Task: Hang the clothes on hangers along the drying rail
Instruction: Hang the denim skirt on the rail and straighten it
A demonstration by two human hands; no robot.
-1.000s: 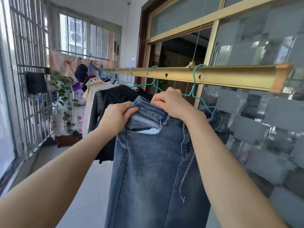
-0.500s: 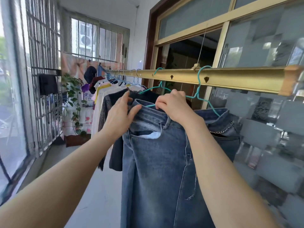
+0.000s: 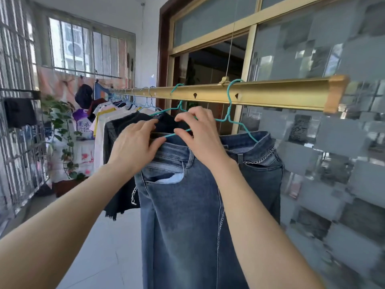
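Note:
A pair of blue jeans (image 3: pixel 187 215) with a metal chain hangs from a teal wire hanger (image 3: pixel 229 109) hooked over the gold drying rail (image 3: pixel 270 97). My right hand (image 3: pixel 202 138) pinches the hanger's left arm between thumb and fingers, just above the waistband. My left hand (image 3: pixel 133 149) lies with its fingers stretched out at the left end of the waistband, thumb beside the hanger's tip. A black garment (image 3: pixel 118 142) hangs on a second teal hanger directly left of the jeans.
Further left the rail carries several more garments on hangers. A potted climbing plant (image 3: pixel 62 130) stands by the barred window (image 3: pixel 16 142). A glass partition (image 3: pixel 333 163) runs close behind the rail on the right. The rail's end cap (image 3: pixel 335 92) is right of the jeans.
My left hand let go of the waistband and opened. My right hand rose from the waistband to the hanger wire, which now shows above the jeans. The view moved closer.

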